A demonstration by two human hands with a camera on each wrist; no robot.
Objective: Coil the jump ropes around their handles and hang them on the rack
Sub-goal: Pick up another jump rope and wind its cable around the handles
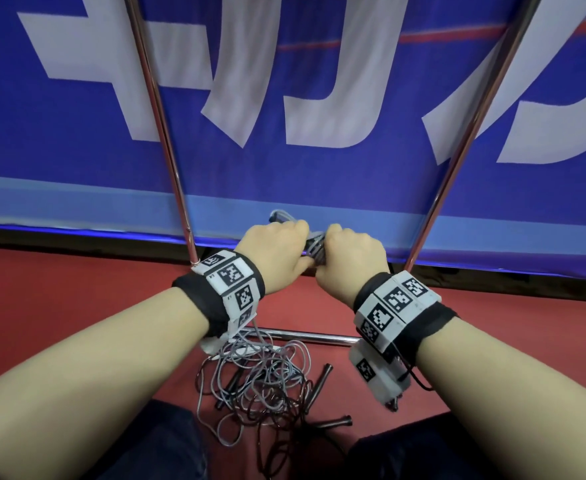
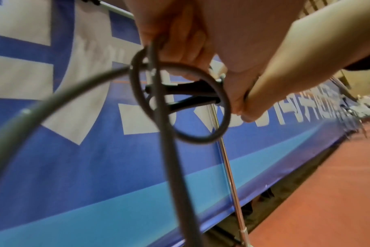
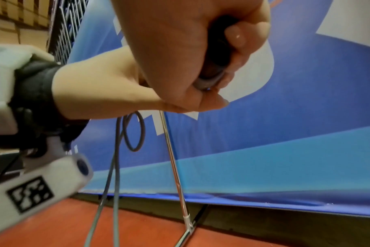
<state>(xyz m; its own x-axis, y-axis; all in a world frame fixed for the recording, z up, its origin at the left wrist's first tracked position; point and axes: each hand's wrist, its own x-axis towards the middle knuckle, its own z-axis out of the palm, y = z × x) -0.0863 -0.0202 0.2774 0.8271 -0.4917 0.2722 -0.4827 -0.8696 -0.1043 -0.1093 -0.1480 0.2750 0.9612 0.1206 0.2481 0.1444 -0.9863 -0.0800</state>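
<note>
Right grip: right hand (image 1: 348,252) is curled tight round the paired black handles (image 2: 186,95), fingers and thumb wrapped about them where grey turns already sit.
Left grip: left hand (image 1: 276,252) pinches the grey cord (image 2: 171,150) just beside the handles, its fingers closed on the strand and guiding a loop (image 2: 180,102) round them.
Where the rope is: held up between both hands, in front of the blue banner (image 1: 77,168) and between the two slanted chrome poles of the rack (image 1: 160,133); the free length hangs down toward the floor.
Done so far: a few turns are wound on this one pair of handles (how many I cannot tell, the hands cover most of the bundle).
Left on this rope: by my reading, the hanging slack has yet to be wound, the end secured, and the bundle hung.
Left overall: a tangled pile of ropes (image 1: 260,386) with dark handles lies on the red floor (image 1: 59,306) near the rack's low crossbar, uncoiled; no rope shows hanging on the visible part of the rack.
Progress: early, judged from the pile.
</note>
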